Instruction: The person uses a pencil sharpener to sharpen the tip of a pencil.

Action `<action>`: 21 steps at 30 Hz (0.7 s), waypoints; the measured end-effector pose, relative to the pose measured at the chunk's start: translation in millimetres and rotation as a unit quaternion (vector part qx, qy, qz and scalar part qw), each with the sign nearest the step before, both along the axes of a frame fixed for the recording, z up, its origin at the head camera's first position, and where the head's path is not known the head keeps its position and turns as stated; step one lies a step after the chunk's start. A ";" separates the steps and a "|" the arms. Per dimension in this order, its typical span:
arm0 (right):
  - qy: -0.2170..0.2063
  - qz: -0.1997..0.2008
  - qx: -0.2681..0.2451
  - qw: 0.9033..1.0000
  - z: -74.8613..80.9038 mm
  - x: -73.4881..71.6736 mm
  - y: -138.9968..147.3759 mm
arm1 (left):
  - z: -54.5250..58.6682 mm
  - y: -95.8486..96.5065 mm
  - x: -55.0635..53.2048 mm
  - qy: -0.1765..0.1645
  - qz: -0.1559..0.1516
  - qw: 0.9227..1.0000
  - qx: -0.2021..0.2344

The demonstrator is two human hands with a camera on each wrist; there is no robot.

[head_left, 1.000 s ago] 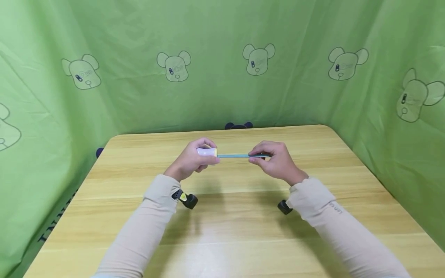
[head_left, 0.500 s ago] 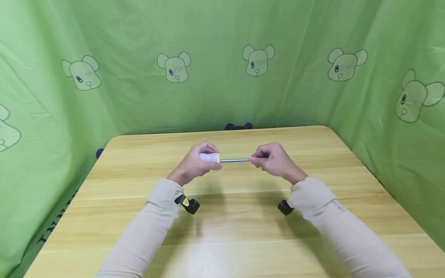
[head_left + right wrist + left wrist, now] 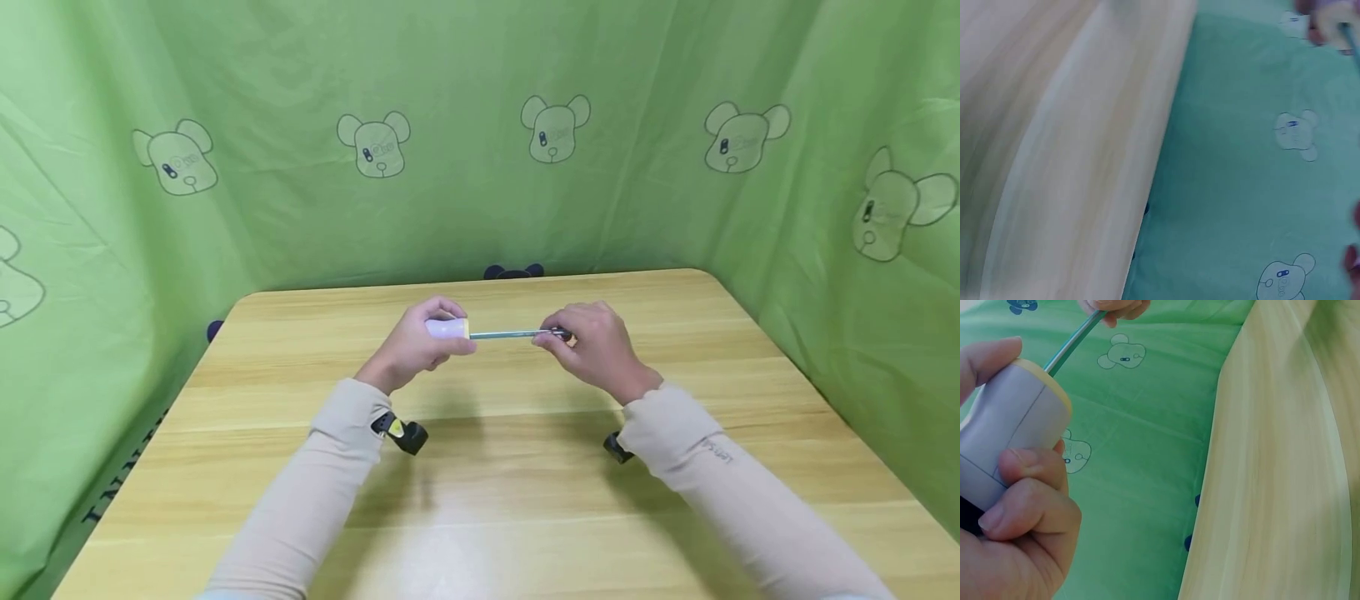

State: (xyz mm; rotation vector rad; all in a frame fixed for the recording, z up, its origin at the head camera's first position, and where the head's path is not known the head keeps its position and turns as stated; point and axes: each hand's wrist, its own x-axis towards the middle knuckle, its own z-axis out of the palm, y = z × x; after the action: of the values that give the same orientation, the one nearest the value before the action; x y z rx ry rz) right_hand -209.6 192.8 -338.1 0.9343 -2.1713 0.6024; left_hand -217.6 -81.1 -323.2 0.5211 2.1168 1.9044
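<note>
Green fabric printed with outlined bear heads (image 3: 380, 148) hangs as a curtain (image 3: 465, 217) behind and beside a light, wood-grained worktop (image 3: 480, 533). Above this worktop, well in from its far edge, a person holds a smooth, pale lavender handle (image 3: 447, 328) with a cream-yellow collar (image 3: 1060, 394) and a slim, teal, metallic-looking shaft (image 3: 502, 335). The left hand (image 3: 408, 346) has its grip curled round the handle, spread only as wide as that handle; the right hand (image 3: 600, 348) pinches the shaft's far end, its grip nearly closed, with a small dark part among the fingers that cannot be identified. The shaft could slip or twist from that narrow pinch, I judge, because its surface looks slick; uneven pulling might also bend it. No label is legible on the handle. Small dark lettering on the right sleeve (image 3: 678, 454) seems to begin "Len"; large dark letters (image 3: 123, 479) at the curtain's lower left are partly hidden, and the bears' faint markings are unreadable.
</note>
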 end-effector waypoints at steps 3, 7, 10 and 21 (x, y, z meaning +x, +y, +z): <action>0.136 0.008 0.003 0.991 -6.5 -5.4 0.1 | 1.4 0.7 2.2 0.003 -0.006 1.000 0.003; 0.224 0.017 -0.011 0.974 -11.7 -9.0 -2.6 | 1.4 1.7 4.0 0.008 -0.012 1.000 0.007; 0.234 0.024 -0.023 0.972 -14.8 -10.2 -4.0 | 0.5 2.6 4.1 0.009 -0.013 1.000 0.009; -0.323 0.023 -0.043 0.945 2.1 -2.8 -2.1 | -3.6 4.4 1.9 0.043 0.006 0.999 -0.027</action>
State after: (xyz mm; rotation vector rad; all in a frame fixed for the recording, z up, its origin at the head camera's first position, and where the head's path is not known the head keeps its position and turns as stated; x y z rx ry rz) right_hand -212.4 190.7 -336.1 0.8134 -2.6637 1.1423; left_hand -215.7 -76.6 -326.8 0.5911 2.2221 1.8573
